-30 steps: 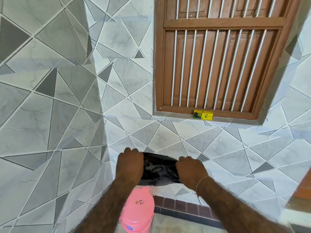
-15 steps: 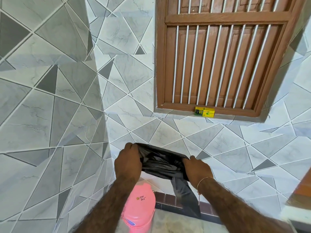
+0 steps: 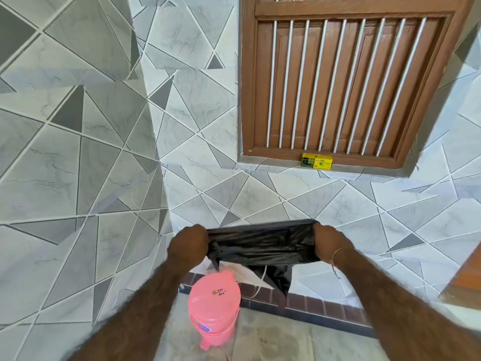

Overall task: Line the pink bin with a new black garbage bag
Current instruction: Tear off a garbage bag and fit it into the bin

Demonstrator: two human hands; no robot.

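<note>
head view: unfolding step. left hand point(image 3: 188, 246) and right hand point(image 3: 330, 244) grip crinkled black plastic garbage bag point(image 3: 261, 246), fingers curled round. next: find mouth, open lidded pink plastic bin point(image 3: 214, 307) near below.

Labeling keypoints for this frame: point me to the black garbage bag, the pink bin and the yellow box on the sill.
black garbage bag point(image 3: 260, 244): head view, middle of the stretch between the hands.
pink bin point(image 3: 214, 303): head view, centre of its closed lid.
yellow box point(image 3: 317, 161): head view, middle of its front face.
</note>
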